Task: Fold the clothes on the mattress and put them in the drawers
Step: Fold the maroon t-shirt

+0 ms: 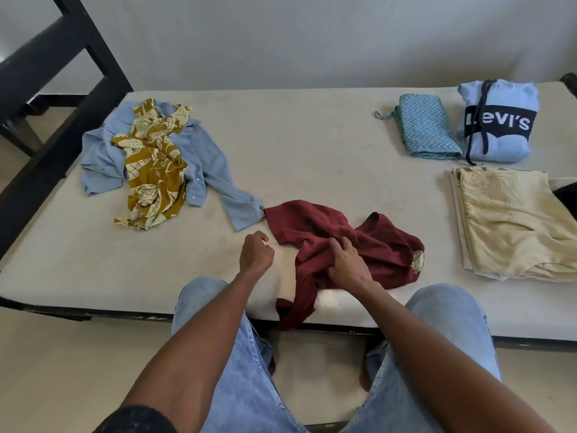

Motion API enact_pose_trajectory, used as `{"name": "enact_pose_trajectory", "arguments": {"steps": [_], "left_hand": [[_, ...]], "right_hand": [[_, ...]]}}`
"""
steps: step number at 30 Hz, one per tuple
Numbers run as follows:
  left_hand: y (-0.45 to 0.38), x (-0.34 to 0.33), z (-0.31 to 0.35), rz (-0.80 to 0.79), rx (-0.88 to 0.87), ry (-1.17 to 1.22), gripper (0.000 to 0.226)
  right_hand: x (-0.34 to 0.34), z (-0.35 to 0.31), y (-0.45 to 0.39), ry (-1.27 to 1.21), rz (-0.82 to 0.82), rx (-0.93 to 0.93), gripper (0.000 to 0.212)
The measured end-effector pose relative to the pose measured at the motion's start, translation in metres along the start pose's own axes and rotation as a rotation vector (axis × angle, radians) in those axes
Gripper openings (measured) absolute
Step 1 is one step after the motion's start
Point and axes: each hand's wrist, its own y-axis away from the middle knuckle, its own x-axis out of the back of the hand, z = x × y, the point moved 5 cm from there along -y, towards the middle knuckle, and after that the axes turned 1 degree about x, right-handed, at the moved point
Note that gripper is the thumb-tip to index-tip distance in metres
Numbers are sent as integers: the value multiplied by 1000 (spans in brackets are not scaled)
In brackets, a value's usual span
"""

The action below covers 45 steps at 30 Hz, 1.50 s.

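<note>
At six o'clock, near edge: right hand (345, 264) has its fingers curled into the bunched maroon garment (337, 245), one end of it spilling over the mattress (312, 145) edge.
Left hand (256, 251): fingers curled into a fist just beside the maroon cloth at its nine o'clock; whether it pinches any fabric, cannot tell.
Step in hand: opening out the maroon piece for folding, by the look of it.
Next move calls for: spreading it flat, hem pulled back onto the bed.
Ten o'clock, farther: blue denim shirt (103, 157) under a mustard leaf-print garment (153, 170), both unfolded.
Two o'clock, far: folded cream piece (512, 220), teal zigzag cloth (427, 126), Levi's hoodie (499, 120).
Drawers: not in view.
</note>
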Motion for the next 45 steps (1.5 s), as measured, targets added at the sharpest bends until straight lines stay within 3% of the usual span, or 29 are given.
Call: {"name": "enact_pose_trajectory", "arguments": {"steps": [4, 9, 11, 16, 18, 20, 22, 24, 27, 28, 30, 32, 33, 35, 36, 37, 38, 39, 40, 42, 43, 45], "left_hand": [[-40, 9, -2, -20, -65, -270, 57], [-90, 8, -5, -98, -176, -491, 80], [-99, 7, -6, -95, -202, -522, 71], [-114, 30, -4, 97, -226, -347, 32], [-119, 67, -18, 312, -91, -123, 34], [-119, 120, -49, 622, 223, 221, 39], [-110, 156, -76, 788, 561, 381, 47], [-98, 164, -77, 732, 652, 225, 56], [-84, 122, -43, 355, 258, 5, 45], [-72, 97, -30, 193, 151, 32, 35], [-33, 38, -11, -157, 58, 158, 22], [11, -13, 1, -456, 72, 279, 31], [22, -31, 2, -485, 84, 323, 49], [39, -52, 1, -401, 121, 365, 72], [48, -57, 4, -380, 140, 398, 61], [56, -59, 7, -393, 160, 427, 39], [63, -59, 12, -407, 172, 455, 20], [69, -60, 13, -392, 185, 464, 9], [69, -58, 12, -329, 199, 476, 13], [66, -45, 7, -114, 273, 556, 26], [64, -31, 5, 0, 324, 647, 25], [57, -13, 3, 112, 427, 954, 14]], "right_hand": [[-1, -20, -25, 146, 23, -84, 96], [-7, -19, -67, 192, -90, -153, 86], [-12, -16, -77, 218, -147, -168, 87], [-13, -15, -86, 248, -164, -168, 88], [-12, -15, -85, 256, -182, -167, 89], [-9, -16, -83, 247, -171, -140, 85], [-6, -19, -77, 209, -130, -142, 83], [-5, -24, -65, 130, -67, -184, 79], [-4, -28, -42, -31, 125, -230, 41], [-4, -28, -32, -58, 183, -219, 25], [-10, -26, -12, 9, 281, -97, 13], [-12, -25, 3, 113, 301, 75, 14], [-10, -26, 7, 94, 244, 157, 16], [-9, -29, 21, 65, -67, 358, 17], [-11, -26, 34, 100, -324, 424, 19], [-10, -20, 44, 135, -560, 387, 19], [-7, -9, 53, 62, -732, 225, 22], [-2, 1, 62, -70, -776, 108, 26], [1, 11, 66, -131, -810, -2, 28], [1, 30, 66, -278, -778, -192, 28], [5, 37, 60, -311, -631, -252, 24], [27, 52, 50, -357, -150, -320, 20]]}}
